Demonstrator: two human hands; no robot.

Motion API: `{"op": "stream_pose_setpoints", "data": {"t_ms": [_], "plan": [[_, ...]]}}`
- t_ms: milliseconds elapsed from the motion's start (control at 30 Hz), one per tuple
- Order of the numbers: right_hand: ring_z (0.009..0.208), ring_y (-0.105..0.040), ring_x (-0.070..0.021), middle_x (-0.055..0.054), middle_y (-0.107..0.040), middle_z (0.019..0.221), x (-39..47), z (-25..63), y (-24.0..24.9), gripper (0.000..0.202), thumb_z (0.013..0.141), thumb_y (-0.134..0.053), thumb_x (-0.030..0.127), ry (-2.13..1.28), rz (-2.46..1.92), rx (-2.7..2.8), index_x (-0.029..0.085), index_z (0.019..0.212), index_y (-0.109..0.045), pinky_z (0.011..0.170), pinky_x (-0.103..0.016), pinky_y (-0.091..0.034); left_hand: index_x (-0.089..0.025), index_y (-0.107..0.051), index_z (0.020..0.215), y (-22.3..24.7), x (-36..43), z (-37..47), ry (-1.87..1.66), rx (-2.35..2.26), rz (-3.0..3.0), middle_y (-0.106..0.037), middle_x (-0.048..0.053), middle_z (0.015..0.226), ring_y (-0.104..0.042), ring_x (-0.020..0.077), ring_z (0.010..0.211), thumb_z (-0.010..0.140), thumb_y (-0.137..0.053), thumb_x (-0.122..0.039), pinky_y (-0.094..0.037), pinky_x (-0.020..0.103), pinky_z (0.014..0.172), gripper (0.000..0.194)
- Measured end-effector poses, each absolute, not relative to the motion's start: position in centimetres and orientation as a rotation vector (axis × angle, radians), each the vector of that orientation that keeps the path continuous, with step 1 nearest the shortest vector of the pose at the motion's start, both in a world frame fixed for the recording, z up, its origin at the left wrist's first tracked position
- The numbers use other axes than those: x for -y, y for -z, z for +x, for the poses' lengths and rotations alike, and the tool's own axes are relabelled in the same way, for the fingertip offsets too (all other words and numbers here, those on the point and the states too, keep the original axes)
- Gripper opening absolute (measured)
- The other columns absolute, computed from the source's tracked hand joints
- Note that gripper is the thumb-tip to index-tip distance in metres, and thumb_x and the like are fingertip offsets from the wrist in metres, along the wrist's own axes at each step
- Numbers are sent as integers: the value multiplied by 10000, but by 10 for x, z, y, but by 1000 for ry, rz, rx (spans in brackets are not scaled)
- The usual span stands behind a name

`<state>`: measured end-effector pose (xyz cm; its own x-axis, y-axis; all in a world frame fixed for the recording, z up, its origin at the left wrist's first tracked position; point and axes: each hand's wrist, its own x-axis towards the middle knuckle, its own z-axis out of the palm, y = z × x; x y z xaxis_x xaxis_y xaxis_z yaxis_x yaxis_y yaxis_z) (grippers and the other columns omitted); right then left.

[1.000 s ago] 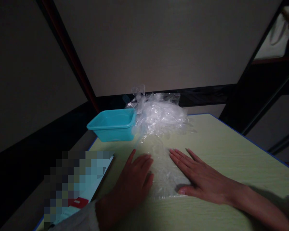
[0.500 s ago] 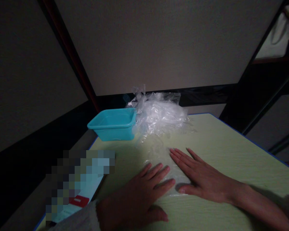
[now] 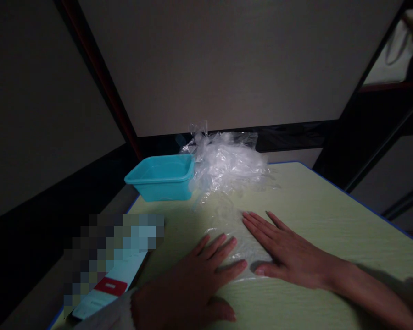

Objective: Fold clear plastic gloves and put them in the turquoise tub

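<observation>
A clear plastic bag (image 3: 242, 250) lies flat on the pale wood-grain table (image 3: 358, 243), its near edge between my two hands. My right hand (image 3: 282, 250) rests palm down on the bag's right side, fingers stretched out and thumb apart. My left hand (image 3: 203, 279) is spread palm down, with its fingertips over the left side of the bag; whether the palm touches the table cannot be seen. Neither hand grips anything. Beyond my hands sits a crumpled heap of clear plastic bags (image 3: 230, 162), close to the far end of the flat bag.
A turquoise plastic basin (image 3: 167, 188) stands at the table's far left, touching or nearly touching the heap. A partly pixelated light-blue flat item with a red patch (image 3: 112, 285) lies along the left edge. A panelled wall (image 3: 220, 68) rises behind the table.
My left hand has slid slightly to the left, uncovering a bit more of the flat plastic bag. My right hand has stayed in place.
</observation>
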<state>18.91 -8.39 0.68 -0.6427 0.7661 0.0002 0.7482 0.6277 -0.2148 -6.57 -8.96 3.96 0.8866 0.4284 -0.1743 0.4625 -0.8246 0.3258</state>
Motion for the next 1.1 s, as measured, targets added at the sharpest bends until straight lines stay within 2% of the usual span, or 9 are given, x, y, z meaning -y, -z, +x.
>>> {"op": "stream_pose_setpoints", "data": {"t_ms": [167,367,467,500,567,633,700,867,1100], "plan": [[1354,-124,-347,-202,-122,1486,85,188,-9,909,810,-404,667,-351,-1271,2742,109,1445,-71,1056,-618,-102,-244,-281,1409,-43,91,-65,156,-678,2716,-149,165,1492,-109,344,1365,854,-488,-540,-202,565,1056,662],[1371,-92,-319,-162,-105,1511,84,200,-20,809,864,-387,596,-486,-1108,2654,171,1456,-34,1059,-611,-118,-179,-214,1429,-42,91,-68,72,-644,2734,-150,184,1491,-69,326,1374,844,-406,-617,-151,546,1080,756],[1315,-317,-292,-165,-359,1431,85,207,-35,650,855,-483,530,-552,-1024,2582,166,1378,-357,1032,-517,-314,-153,-221,1422,-42,90,-68,13,-621,2745,-165,181,1492,-84,305,1380,849,-376,-626,-128,513,1098,759],[1222,-447,-272,-156,-494,1317,87,208,-41,529,844,-530,493,-586,-994,2576,161,1255,-512,974,-462,-405,-150,-242,1413,-42,90,-67,-20,-622,2744,-195,172,1488,-110,291,1380,866,-373,-605,-132,495,1104,723],[964,-597,-211,-100,-636,1008,90,208,-51,268,843,-580,383,-650,-938,2585,161,966,-665,819,-367,-501,-147,-296,1382,-41,89,-66,-108,-639,2729,-292,149,1459,-194,259,1363,902,-376,-541,-170,448,1109,625],[786,-606,-167,-48,-626,808,93,206,-58,146,830,-606,281,-671,-904,2611,168,776,-679,704,-313,-508,-142,-343,1348,-40,88,-64,-165,-665,2708,-375,130,1411,-271,232,1329,934,-382,-446,-221,404,1102,515],[745,-597,-154,-27,-616,762,95,203,-60,116,812,-620,208,-668,-903,2646,180,711,-670,666,-296,-494,-137,-371,1326,-38,88,-63,-175,-693,2699,-403,120,1386,-311,223,1300,937,-413,-373,-258,378,1087,456],[760,-591,-150,-5,-613,743,98,199,-56,159,819,-593,143,-656,-915,2735,204,690,-663,672,-292,-479,-157,-458,1238,-36,88,-58,-148,-746,2695,-452,91,1335,-363,216,1249,891,-522,-279,-287,351,1068,373],[723,-583,-135,7,-609,757,100,199,-51,185,764,-567,37,-667,-934,2756,199,710,-637,656,-274,-470,-181,-475,1192,-32,89,-54,-118,-736,2703,-469,72,1306,-388,211,1219,873,-553,-283,-308,341,1052,344]]}}
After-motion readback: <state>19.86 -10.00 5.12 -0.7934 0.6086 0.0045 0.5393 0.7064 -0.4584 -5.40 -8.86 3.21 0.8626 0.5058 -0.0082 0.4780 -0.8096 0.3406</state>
